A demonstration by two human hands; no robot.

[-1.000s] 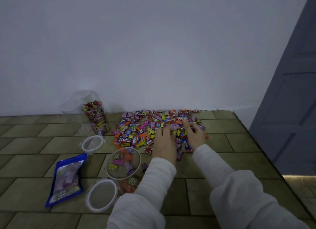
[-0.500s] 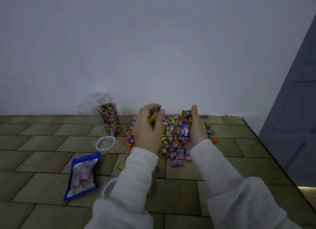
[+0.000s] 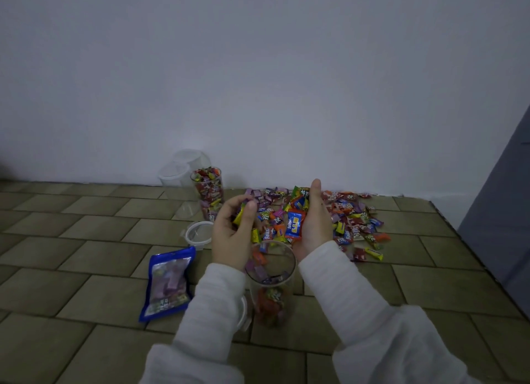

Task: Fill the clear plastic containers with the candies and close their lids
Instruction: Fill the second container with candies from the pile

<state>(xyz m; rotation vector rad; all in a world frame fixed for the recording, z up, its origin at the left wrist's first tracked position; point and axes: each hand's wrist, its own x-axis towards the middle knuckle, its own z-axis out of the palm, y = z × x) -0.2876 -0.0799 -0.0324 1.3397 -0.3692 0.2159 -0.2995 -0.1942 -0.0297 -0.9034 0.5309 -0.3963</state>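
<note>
Both hands raised above an open clear container (image 3: 271, 271), partly filled with candies. Left hand (image 3: 232, 234) curled round a handful of wrapped sweets, a yellow one poking out between the fingers (image 3: 251, 208). Right hand (image 3: 314, 226) cupped, thumb up, cradling a blue-wrapped candy (image 3: 294, 223) among others. Candy pile (image 3: 350, 217) spread on the tiled floor (image 3: 86, 254) by the wall. Full container (image 3: 208, 191) behind, loose lid (image 3: 198, 233) near it, blue packet (image 3: 167, 283) lying flat at left.

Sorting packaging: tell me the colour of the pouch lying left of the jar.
Blue-edged pouch with a clear front, head view.
</note>
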